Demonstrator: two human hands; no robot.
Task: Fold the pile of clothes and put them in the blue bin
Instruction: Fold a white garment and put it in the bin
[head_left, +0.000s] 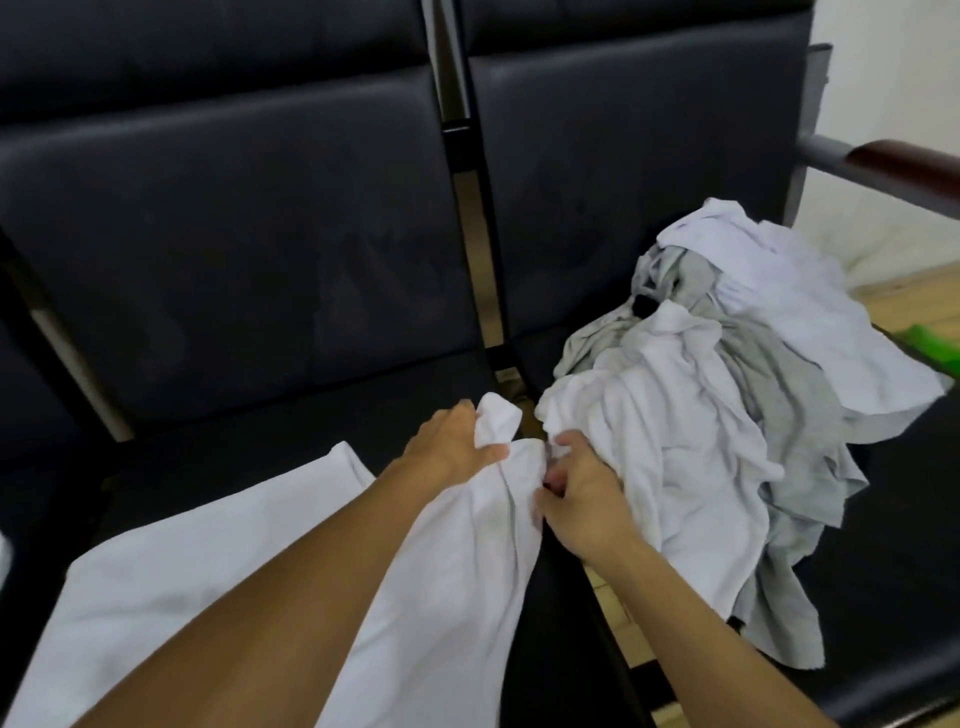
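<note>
Two bare forearms reach in from the bottom edge, no sleeves visible on either; the left hand (451, 441) and right hand (582, 499) carry no rings, watch, gloves or other markings

Left hand (447, 441) and right hand (582, 499) gripping white garment (208, 587), clothes pile (727, 395) on black seats (260, 260)

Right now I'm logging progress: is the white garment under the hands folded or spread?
Spread, not folded: the white garment lies flat across the seat, its far edge bunched in both hands.

Garment (171, 571) left of pile (727, 415)
</note>
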